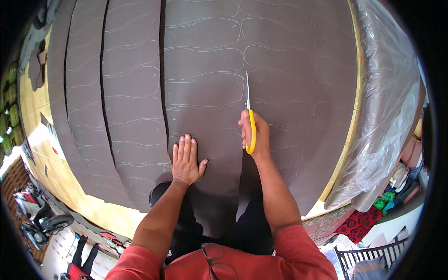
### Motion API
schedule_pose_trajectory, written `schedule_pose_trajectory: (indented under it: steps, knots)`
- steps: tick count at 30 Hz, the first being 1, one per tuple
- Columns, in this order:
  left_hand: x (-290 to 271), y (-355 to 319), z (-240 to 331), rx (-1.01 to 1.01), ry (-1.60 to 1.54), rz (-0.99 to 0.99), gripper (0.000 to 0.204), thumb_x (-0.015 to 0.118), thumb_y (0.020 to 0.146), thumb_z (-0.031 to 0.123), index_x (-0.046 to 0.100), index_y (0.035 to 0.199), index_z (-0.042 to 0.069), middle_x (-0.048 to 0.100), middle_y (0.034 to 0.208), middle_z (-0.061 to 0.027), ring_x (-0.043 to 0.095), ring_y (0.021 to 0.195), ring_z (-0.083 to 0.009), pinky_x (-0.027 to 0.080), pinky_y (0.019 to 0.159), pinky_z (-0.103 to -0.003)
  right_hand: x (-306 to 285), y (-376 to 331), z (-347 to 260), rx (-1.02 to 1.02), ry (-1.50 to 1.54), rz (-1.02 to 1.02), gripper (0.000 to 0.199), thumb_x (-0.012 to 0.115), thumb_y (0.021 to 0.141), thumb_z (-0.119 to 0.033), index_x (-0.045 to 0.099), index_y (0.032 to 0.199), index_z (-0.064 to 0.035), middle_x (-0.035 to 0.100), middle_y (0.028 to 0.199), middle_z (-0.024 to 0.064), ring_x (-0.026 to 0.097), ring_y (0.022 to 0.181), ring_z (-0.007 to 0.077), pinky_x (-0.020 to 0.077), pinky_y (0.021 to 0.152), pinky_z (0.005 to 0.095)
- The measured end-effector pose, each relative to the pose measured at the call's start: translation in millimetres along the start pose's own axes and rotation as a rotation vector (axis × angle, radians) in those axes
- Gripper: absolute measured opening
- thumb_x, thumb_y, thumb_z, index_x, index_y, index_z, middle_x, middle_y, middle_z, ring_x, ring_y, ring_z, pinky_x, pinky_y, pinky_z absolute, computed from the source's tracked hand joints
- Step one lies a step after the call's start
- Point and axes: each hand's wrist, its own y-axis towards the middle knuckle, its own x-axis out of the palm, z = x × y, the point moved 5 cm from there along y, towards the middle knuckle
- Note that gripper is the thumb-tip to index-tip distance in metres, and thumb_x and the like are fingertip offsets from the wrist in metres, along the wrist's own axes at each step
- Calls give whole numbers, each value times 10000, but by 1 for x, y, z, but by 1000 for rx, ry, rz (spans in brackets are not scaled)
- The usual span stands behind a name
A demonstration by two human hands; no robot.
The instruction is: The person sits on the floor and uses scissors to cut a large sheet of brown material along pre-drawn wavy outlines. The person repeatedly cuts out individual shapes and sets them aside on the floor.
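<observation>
A large dark brown sheet covers the table, drawn over with pale rows of sole-like outlines. My right hand grips a pair of scissors with yellow handles. Their blades point away from me along a line between two columns of outlines, and look nearly closed. Behind the scissors, a cut runs toward me and opens into a gap at the near edge. My left hand lies flat on the strip left of that cut, fingers stretched forward and thumb apart. The strip's near end hangs over my lap.
Several long strips lie side by side at left, split by dark gaps. A pale wooden table edge shows at right, beside a roll in clear plastic. Beyond the table stand a motorcycle at lower left and a black metal rack at lower right.
</observation>
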Motion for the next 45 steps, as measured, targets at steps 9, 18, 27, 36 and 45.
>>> schedule_pose_trajectory:
  steps: [9, 18, 27, 36, 45]
  knots:
    - [3, 10, -2, 17, 2, 18, 847, 559, 898, 465, 275, 1515, -41, 234, 1599, -246, 183, 1501, -399, 131, 1204, -551, 1, 30, -26, -78, 22, -9, 512, 535, 993, -496, 561, 758, -42, 413, 524, -24, 389, 381, 52, 343, 341, 230]
    - [2, 10, -3, 0, 30, 5, 845, 560, 899, 498, 305, 1517, -19, 216, 1616, -207, 166, 1513, -353, 125, 1216, -518, -7, 48, -41, -66, -69, -46, 542, 538, 968, -538, 555, 745, -44, 415, 514, -18, 388, 368, 66, 347, 336, 240]
    - [2, 9, -1, 18, 10, 20, 857, 570, 882, 474, 300, 1503, -51, 245, 1593, -249, 191, 1498, -401, 132, 1205, -551, -3, 64, -43, -78, -66, -28, 563, 555, 952, -562, 560, 750, -36, 432, 523, -13, 395, 368, 76, 346, 339, 246]
    - [1, 10, 0, 3, -4, 9, 839, 572, 890, 477, 314, 1500, -37, 238, 1596, -239, 171, 1504, -389, 126, 1206, -541, 8, 91, -72, -10, 14, 3, 574, 574, 942, -572, 550, 731, -39, 415, 518, -11, 380, 366, 78, 324, 326, 255]
    - [-119, 173, 8, 197, -423, 347, 415, 592, 950, 157, 512, 1309, -38, 474, 1401, -275, 401, 1353, -434, 309, 1126, -498, 6, 97, -68, -19, 28, -19, 576, 580, 939, -578, 549, 727, -43, 426, 528, -5, 400, 370, 87, 335, 330, 256]
